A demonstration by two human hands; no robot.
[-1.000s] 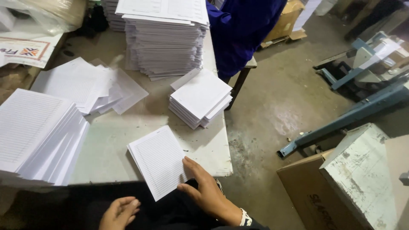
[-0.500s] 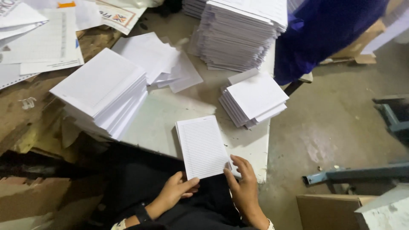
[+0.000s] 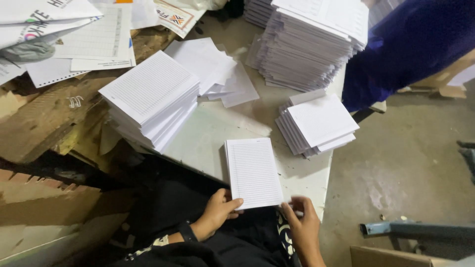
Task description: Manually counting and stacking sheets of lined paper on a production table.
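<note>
Between both hands' grips (image 3: 217, 210), ruled pad (image 3: 253, 172)

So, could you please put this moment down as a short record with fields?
Surface: white table
Left hand: touching the near left corner of a lined paper pad
Right hand: at the pad's near right corner
Left of pad: tall lined stack
Right of pad: small stack
Far side: large stack, loose sheets
Nearby: a person in blue across the table
</note>
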